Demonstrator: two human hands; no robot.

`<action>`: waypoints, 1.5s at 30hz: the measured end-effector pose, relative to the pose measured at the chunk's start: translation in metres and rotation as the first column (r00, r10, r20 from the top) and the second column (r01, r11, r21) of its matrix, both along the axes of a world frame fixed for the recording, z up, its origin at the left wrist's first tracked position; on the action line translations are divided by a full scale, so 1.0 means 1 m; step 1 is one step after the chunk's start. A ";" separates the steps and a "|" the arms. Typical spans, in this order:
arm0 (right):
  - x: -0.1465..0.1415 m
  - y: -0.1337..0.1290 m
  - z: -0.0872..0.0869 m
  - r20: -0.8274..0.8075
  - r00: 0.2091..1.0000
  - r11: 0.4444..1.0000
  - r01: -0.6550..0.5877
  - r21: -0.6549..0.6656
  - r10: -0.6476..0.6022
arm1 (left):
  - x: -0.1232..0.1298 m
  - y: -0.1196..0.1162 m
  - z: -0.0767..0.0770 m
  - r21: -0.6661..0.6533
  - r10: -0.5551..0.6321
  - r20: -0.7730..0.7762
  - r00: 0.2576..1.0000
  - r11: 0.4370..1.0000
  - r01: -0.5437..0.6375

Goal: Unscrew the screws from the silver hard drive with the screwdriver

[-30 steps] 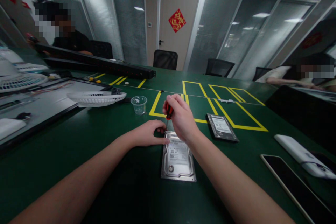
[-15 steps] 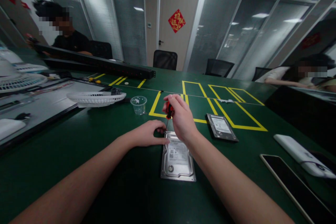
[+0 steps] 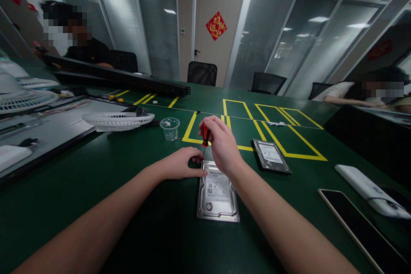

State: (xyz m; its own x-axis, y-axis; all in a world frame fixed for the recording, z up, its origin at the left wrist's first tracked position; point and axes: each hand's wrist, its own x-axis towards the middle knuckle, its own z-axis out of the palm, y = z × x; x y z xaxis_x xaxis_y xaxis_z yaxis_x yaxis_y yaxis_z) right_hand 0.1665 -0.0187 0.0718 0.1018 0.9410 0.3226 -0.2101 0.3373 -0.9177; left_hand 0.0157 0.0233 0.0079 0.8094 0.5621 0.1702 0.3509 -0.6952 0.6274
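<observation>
A silver hard drive (image 3: pixel 218 197) with a white label lies flat on the green table (image 3: pixel 154 231) in front of me. My right hand (image 3: pixel 220 139) is closed around the red and black handle of a screwdriver (image 3: pixel 206 136). The screwdriver stands nearly upright, its thin shaft reaching down to the drive's far left corner. At that corner my left hand (image 3: pixel 186 163) grips the drive's edge, thumb on top and fingers curled beside the screwdriver's tip. The exact contact of the tip is too small to make out.
A clear plastic cup (image 3: pixel 170 129) stands beyond my left hand. Another hard drive (image 3: pixel 271 156) lies to the right, near yellow tape outlines. Further right are a phone (image 3: pixel 362 231) and a white device (image 3: pixel 370 190). White fan parts (image 3: pixel 118 120) lie left. Two people sit across the table.
The screwdriver's handle has turned slightly in my right hand, showing more of its red side. My left hand and the drive have stayed in place.
</observation>
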 end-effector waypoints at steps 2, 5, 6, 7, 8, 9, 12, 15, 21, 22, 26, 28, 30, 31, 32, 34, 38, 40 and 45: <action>0.001 0.001 0.000 0.003 1.000 1.000 0.001 0.020 -0.001 | 0.000 0.000 0.001 -0.010 -0.009 -0.001 1.000 1.000 0.009; 0.001 0.001 0.000 0.006 1.000 0.999 -0.020 0.038 0.020 | 0.000 0.000 0.002 -0.018 -0.012 0.003 1.000 1.000 0.012; 0.000 0.000 0.000 0.005 1.000 0.999 -0.028 0.035 0.027 | 0.000 0.000 0.002 -0.018 -0.012 0.006 1.000 1.000 0.012; 0.000 0.000 0.000 -0.002 1.000 0.999 -0.031 0.030 0.031 | 0.000 0.000 0.002 -0.017 -0.011 0.007 1.000 1.000 0.011; -0.001 -0.001 0.000 -0.014 0.999 0.999 -0.030 0.023 0.030 | 0.000 0.000 0.002 -0.015 -0.010 0.006 1.000 1.000 0.010; -0.002 -0.001 0.001 -0.028 0.999 1.000 -0.026 0.017 0.026 | 0.000 0.000 0.002 -0.013 -0.010 0.003 1.000 1.000 0.010; -0.003 -0.002 0.001 -0.049 0.999 1.000 -0.014 0.002 0.014 | 0.000 -0.001 0.003 -0.008 -0.005 -0.005 1.000 1.000 0.005; -0.003 -0.002 0.000 -0.005 1.000 1.000 -0.018 -0.005 0.018 | 0.001 -0.001 0.003 -0.010 -0.002 -0.005 1.000 1.000 0.002; -0.004 -0.002 0.000 0.025 0.999 0.999 -0.032 -0.011 0.033 | 0.000 -0.002 0.002 -0.007 0.015 -0.001 1.000 1.000 -0.015; -0.004 -0.002 0.000 0.028 0.999 0.999 -0.033 -0.015 0.033 | 0.000 -0.002 0.002 -0.001 0.019 -0.003 1.000 1.000 -0.019; -0.004 -0.001 -0.002 0.055 0.998 0.999 -0.035 0.002 0.035 | 0.000 -0.001 0.000 0.006 0.018 -0.010 1.000 1.000 -0.018; -0.005 -0.002 -0.003 0.074 0.996 0.999 -0.043 0.008 0.042 | 0.000 -0.001 -0.001 -0.001 0.023 -0.008 1.000 1.000 -0.023; -0.006 -0.004 -0.002 0.081 0.995 0.998 -0.055 0.003 0.054 | 0.000 -0.001 -0.001 -0.013 0.030 -0.008 1.000 0.999 -0.030; -0.007 -0.005 -0.001 0.083 0.995 0.998 -0.058 0.001 0.058 | 0.000 -0.001 -0.001 -0.020 0.032 -0.009 0.999 0.999 -0.033; -0.007 -0.006 0.000 0.087 0.995 0.998 -0.059 0.003 0.058 | 0.000 -0.001 -0.001 -0.024 0.034 -0.010 0.999 0.999 -0.034; -0.008 -0.007 0.002 0.099 0.993 0.998 -0.059 0.012 0.057 | 0.000 -0.002 0.000 -0.030 0.035 -0.006 0.999 0.999 -0.036; -0.009 -0.008 0.003 0.087 0.993 0.996 -0.084 0.022 0.081 | 0.000 -0.002 0.001 -0.036 0.039 0.004 0.999 0.999 -0.039; -0.010 -0.008 0.003 0.066 0.993 0.995 -0.096 0.022 0.094 | 0.000 -0.002 0.001 -0.039 0.039 0.003 0.999 0.998 -0.039; -0.012 -0.011 0.004 0.081 0.992 0.995 -0.096 -0.014 0.097 | 0.000 -0.004 0.002 -0.032 0.030 0.006 1.000 0.999 -0.030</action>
